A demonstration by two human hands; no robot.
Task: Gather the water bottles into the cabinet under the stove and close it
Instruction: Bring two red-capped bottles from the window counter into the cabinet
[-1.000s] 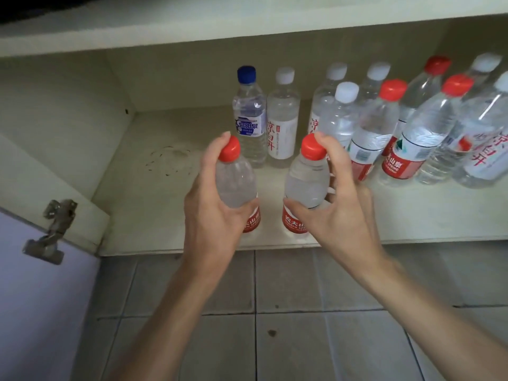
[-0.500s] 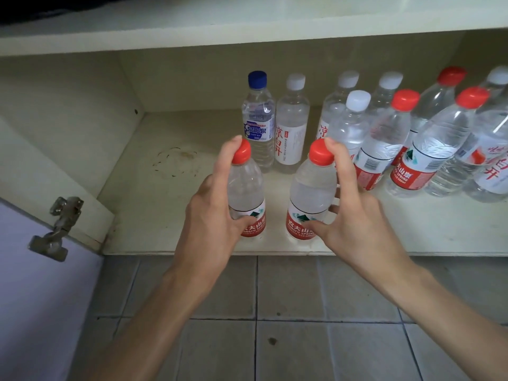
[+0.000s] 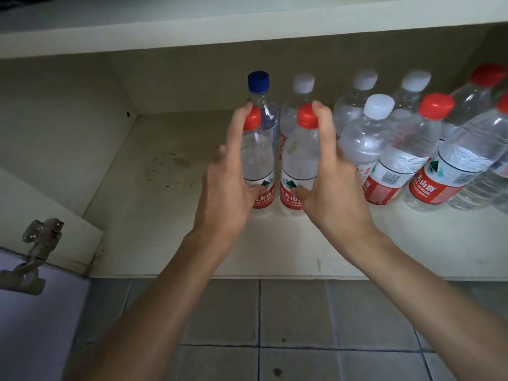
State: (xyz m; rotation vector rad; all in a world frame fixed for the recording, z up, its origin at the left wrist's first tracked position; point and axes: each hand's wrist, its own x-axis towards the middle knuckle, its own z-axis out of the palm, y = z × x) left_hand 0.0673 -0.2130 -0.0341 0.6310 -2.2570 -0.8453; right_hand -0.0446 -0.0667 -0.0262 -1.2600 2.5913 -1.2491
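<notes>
- Clamping the left grip (image 3: 222, 193) round a small clear plastic bottle with red cap and red label (image 3: 257, 158), thumb on the label, forefinger up beside the cap.
- Wrapping the right grip (image 3: 335, 193) likewise round a twin red-capped clear bottle (image 3: 299, 158), just beside at 3 o'clock.
- Holding both upright inside the open pale cabinet (image 3: 165, 229), bases at or just above its floor; cannot tell which.
- Risk at 12 o'clock: knocking over the blue-capped clear bottle (image 3: 258, 81) and the white-capped clear bottle (image 3: 303, 83) standing close behind, if pushed deeper.
- Risk at 3 o'clock: starting a domino fall in the crowded cluster of red- and white-capped bottles (image 3: 398, 160), just beside the right knuckles, by withdrawing sideways.
- Risk on release: tipping either bottle forward toward the grey tiled floor (image 3: 288, 312) at 6 o'clock, if let go before sitting flat.
- Risk at closing: jamming the door with metal hinge (image 3: 30, 334), open at 8 o'clock, against anything left near the front edge.
</notes>
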